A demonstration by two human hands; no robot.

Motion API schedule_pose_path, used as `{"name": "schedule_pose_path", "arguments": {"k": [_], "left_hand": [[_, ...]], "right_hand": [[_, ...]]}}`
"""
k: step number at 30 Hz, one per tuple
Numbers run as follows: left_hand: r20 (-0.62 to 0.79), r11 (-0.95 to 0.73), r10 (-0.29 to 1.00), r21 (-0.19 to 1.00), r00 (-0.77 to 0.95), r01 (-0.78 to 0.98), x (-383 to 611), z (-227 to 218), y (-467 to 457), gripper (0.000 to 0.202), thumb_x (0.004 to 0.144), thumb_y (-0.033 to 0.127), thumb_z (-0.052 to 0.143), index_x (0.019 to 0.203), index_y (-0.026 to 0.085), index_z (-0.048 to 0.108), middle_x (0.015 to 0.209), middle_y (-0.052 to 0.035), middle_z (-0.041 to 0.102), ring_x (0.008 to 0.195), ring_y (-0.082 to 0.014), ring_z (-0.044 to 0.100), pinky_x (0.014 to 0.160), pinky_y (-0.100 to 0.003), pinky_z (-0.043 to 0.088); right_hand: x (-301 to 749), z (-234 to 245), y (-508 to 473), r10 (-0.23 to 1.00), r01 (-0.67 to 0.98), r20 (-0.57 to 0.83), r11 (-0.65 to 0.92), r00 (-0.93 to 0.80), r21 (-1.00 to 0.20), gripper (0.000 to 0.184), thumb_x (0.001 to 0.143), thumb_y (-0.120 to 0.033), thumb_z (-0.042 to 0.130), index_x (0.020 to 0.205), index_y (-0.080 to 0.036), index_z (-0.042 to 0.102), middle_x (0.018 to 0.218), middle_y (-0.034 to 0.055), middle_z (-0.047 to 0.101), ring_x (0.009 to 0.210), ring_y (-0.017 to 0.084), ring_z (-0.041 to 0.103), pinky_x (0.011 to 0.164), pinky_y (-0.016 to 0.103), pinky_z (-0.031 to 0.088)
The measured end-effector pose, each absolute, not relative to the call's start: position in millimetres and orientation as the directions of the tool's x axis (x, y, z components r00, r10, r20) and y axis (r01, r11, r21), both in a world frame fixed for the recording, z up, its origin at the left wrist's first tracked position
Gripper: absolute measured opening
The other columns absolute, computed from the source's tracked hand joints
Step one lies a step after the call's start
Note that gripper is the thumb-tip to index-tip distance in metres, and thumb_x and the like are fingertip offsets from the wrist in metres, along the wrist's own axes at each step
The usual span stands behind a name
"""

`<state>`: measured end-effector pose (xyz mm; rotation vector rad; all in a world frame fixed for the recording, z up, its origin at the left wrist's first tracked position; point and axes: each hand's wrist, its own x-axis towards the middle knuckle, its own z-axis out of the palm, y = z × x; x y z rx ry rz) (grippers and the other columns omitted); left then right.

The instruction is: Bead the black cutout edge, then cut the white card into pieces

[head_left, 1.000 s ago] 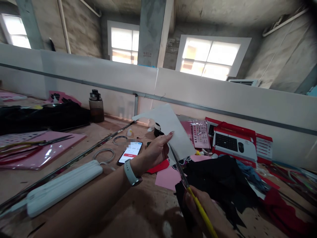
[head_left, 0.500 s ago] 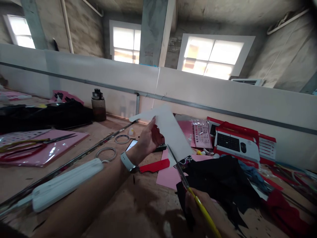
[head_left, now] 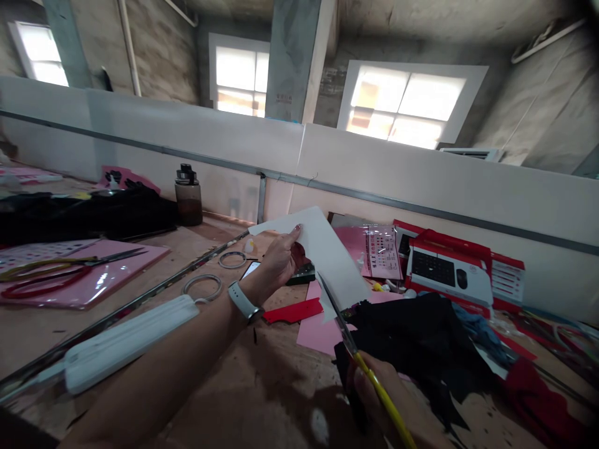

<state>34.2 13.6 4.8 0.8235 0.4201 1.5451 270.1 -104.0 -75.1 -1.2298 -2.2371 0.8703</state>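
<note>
My left hand (head_left: 283,257), with a pale watch band on the wrist, pinches a sheet of white paper (head_left: 330,249) above the table, thumb on top. In my right hand (head_left: 381,386) are scissors (head_left: 345,333) with yellow handles, their blades pointing up and away at the paper's lower edge. A narrow cut flap of the paper hangs by the blades. Below the paper lie a pink sheet (head_left: 311,330) and a red strip (head_left: 294,310). Black cloth (head_left: 416,343) lies beside the scissors.
Left of my arm are a long white power strip (head_left: 131,340), rolls of tape (head_left: 202,287) and a second pair of scissors (head_left: 79,265) on a pink packet (head_left: 112,280). A dark bottle (head_left: 188,196) stands behind. Red-and-white keyboard boxes (head_left: 447,271) stand at the right against the low partition (head_left: 421,174).
The white paper and my left hand have shifted slightly down and right, and the paper lies at a flatter tilt. My right hand keeps the scissors at its lower edge.
</note>
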Motion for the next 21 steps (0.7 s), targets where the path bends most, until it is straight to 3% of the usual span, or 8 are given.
{"name": "schedule_pose_path", "arguments": {"k": [5, 12, 21], "left_hand": [[0.241, -0.163, 0.970, 0.716, 0.021, -0.679, 37.9, 5.8, 9.0, 0.017, 0.083, 0.029, 0.069, 0.082, 0.014, 0.061, 0.064, 0.0007, 0.061, 0.052, -0.0112, 0.059, 0.044, -0.023, 0.050], [0.234, -0.157, 0.972, 0.710, 0.021, -0.686, 37.1, 2.5, 13.0, 0.016, 0.083, 0.028, 0.069, 0.086, 0.014, 0.062, 0.070, -0.0014, 0.065, 0.058, -0.0122, 0.062, 0.053, -0.024, 0.053], [0.269, -0.166, 0.962, 0.713, 0.047, -0.682, 45.4, 8.4, 0.2, 0.017, 0.081, 0.027, 0.071, 0.085, 0.015, 0.061, 0.068, 0.0006, 0.064, 0.056, -0.0116, 0.061, 0.053, -0.024, 0.053]], "right_hand": [[269.7, -74.8, -103.8, 0.860, 0.572, 0.073, 0.396, -0.505, -0.719, 0.055, 0.091, -0.067, 0.024, 0.072, -0.020, 0.044, 0.067, -0.0005, 0.048, 0.058, 0.014, 0.045, 0.055, 0.025, 0.032], [269.2, -84.3, -101.0, 0.889, 0.603, 0.064, 0.359, -0.453, -0.712, 0.060, 0.091, -0.070, 0.020, 0.065, -0.020, 0.040, 0.061, -0.0024, 0.041, 0.056, 0.012, 0.039, 0.052, 0.025, 0.028], [270.1, -79.7, -102.9, 0.862, 0.575, 0.110, 0.420, -0.495, -0.702, 0.055, 0.092, -0.066, 0.024, 0.072, -0.019, 0.046, 0.065, -0.0006, 0.050, 0.056, 0.013, 0.044, 0.053, 0.024, 0.033]]}}
